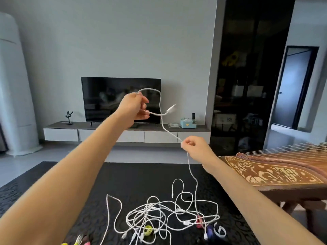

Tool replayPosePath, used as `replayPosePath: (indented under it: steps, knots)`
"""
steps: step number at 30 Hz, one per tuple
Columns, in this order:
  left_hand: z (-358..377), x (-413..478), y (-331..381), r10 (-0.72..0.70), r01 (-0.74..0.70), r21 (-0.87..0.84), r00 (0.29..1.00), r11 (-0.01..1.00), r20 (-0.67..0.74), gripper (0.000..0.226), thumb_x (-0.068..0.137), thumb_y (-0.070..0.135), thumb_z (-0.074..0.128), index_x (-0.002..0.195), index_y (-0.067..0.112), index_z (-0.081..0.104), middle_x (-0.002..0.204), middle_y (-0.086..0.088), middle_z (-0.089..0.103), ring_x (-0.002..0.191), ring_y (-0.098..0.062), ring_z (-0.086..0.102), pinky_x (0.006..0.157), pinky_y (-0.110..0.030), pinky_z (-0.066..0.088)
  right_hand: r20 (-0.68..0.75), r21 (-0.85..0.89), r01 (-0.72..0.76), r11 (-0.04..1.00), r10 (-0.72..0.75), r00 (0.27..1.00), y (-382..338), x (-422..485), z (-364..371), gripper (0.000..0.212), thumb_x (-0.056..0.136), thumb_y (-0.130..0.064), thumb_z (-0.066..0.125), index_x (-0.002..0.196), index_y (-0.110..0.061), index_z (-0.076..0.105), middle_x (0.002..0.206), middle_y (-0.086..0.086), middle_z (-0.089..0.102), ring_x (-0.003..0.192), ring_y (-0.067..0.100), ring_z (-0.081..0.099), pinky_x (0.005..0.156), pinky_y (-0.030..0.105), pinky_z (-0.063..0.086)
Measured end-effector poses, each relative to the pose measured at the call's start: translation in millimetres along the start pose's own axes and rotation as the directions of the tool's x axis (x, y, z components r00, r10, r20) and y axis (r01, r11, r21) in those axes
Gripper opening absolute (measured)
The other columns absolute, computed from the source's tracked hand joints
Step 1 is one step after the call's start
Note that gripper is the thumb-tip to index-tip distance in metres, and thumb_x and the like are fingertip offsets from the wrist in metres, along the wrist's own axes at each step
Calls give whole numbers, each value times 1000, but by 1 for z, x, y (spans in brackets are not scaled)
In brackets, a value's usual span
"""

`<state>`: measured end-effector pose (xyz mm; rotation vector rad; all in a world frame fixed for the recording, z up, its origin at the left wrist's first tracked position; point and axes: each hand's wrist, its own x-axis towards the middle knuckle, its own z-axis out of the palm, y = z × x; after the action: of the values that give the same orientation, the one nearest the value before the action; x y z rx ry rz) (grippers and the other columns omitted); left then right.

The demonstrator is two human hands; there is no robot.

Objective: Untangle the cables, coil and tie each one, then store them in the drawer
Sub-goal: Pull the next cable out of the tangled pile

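White cable (170,132) — between left grip (136,108), right grip (194,147)

- I see a black patterned table (141,175).
- A tangle of white cables (159,213) lies on its near half.
- In the tangle: a green tie (148,230), pink tie (199,221), purple tie (210,233) and white tie (220,231).
- Yellow and pink bits (77,242) sit at my near left edge.

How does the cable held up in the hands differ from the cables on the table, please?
The held cable is raised, gripped by the left hand and right hand; the tabletop cables lie on the black table. The held cable forms one loop; the tabletop cables, a dense tangle. Both are white.
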<state>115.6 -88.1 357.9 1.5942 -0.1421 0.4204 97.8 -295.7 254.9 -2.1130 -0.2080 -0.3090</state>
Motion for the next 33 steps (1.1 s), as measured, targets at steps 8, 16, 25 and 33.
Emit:
replayPosePath:
  steps: [8,16,25,33]
  knots:
    - [-16,-70,-19,84,-216,632,969,745,233,27,101,19,37,84,9,55,58,-1,39,44,-15,34,37,-20,31,7,159,-76,984,76,997,-19,-32,-2,60,86,1,50,142,-18,38,123,1,53,95,13,54,73,25,43]
    - [-15,-121,-40,67,-282,671,943,685,327,7,96,17,49,90,16,53,75,5,53,55,-9,44,44,-13,37,356,229,115,967,-193,914,-39,-86,35,28,100,-26,46,97,-10,68,97,10,72,88,16,69,85,33,55]
    - [-32,-157,-75,-213,239,-11,886,971,412,22,92,15,58,71,14,50,53,6,32,43,-6,26,41,-17,21,334,804,-193,562,-158,929,-6,-105,43,25,99,-19,44,84,-9,61,50,-7,37,43,5,29,41,16,26]
    - [-22,-202,-122,-284,533,-388,793,752,539,42,83,47,49,97,10,62,58,-1,45,43,-8,42,31,-12,22,278,866,-249,433,-5,960,18,-132,64,19,98,-19,48,88,-6,57,50,-5,40,42,5,33,40,16,25]
